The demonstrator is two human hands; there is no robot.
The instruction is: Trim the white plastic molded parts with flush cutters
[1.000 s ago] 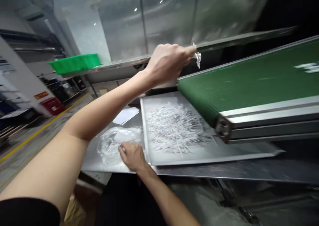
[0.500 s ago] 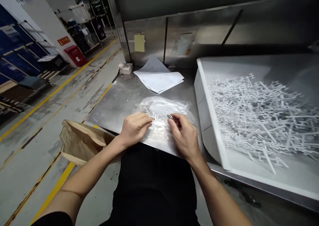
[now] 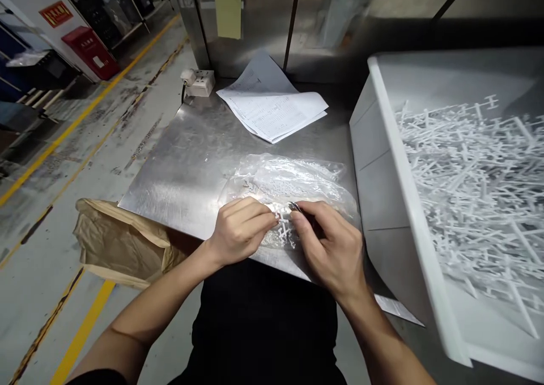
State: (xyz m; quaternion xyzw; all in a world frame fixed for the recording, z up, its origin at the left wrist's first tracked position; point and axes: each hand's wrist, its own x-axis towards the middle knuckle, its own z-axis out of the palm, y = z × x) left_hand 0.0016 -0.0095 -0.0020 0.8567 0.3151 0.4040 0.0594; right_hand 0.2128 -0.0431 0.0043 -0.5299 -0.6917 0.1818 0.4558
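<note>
My left hand (image 3: pixel 240 229) pinches a white branched plastic piece (image 3: pixel 283 230) between thumb and fingertips. In my right hand (image 3: pixel 334 243) a small dark metal tool (image 3: pixel 294 206) is gripped, its tip showing past the thumb and forefinger; the rest is hidden by the fingers. The tool's tip sits close beside the white piece; whether they touch I cannot tell. Beneath both hands a clear plastic bag (image 3: pixel 289 172) lies crumpled on the metal table, with small pale bits showing through it.
A white bin (image 3: pixel 393 164) heaped with white plastic sprues (image 3: pixel 480 187) stands on the right. Folded printed papers (image 3: pixel 272 110) lie behind the bag, beside a power socket (image 3: pixel 200 83). An open brown paper bag (image 3: pixel 119 243) stands left of the table's edge (image 3: pixel 161 218).
The view has shifted closer and lower over the table. Both hands still hold their things near each other, and the white piece now shows more clearly between them.
</note>
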